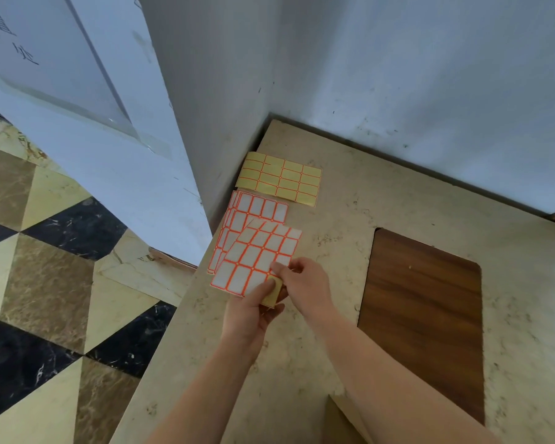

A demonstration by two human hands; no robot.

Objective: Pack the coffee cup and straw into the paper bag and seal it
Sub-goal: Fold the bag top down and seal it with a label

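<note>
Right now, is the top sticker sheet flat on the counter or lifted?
Lifted. The left hand grips the sticker sheet by its near corner, while the right hand pinches a label at its edge, above the stack.

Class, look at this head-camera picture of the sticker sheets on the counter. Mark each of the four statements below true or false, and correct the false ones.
1. The left hand holds a sticker sheet with orange borders. True.
2. The yellow sheet lies nearer the wall than the stack of orange-bordered sheets. True.
3. The right hand rests flat on the brown wooden panel. False: it pinches a sticker at the held sheet.
4. A coffee cup stands on the counter. False: none is in view.
</note>
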